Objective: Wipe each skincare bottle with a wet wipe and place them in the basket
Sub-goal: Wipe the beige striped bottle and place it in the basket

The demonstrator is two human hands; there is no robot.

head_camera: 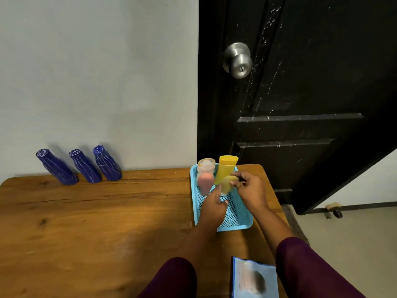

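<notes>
Wooden table (86, 211) by a black door (300, 104) bears the blue basket (236, 227), where the right hand (247, 188) pinches a small yellow bottle (227, 186) beside the pink bottle (205, 181) and yellow tube (225, 168), the left hand (212, 206) just below, grip unclear; placing seems under way, so next it needs setting down upright and releasing.

You had soft, moderate indoor light, with a pale sheen on the table (133, 239). The three blue bottles (84, 166) threw faint shadows up and left onto the wall (96, 72). The doorknob (238, 60) carried small highlights. Your left hand (212, 205), right hand (250, 188) and the small yellow bottle (228, 184) between them were smeared by motion blur, and the wipe packet (254, 278) at the bottom edge was soft. Your wide lens leaned the door (300, 130) and blue bottles outward.
</notes>
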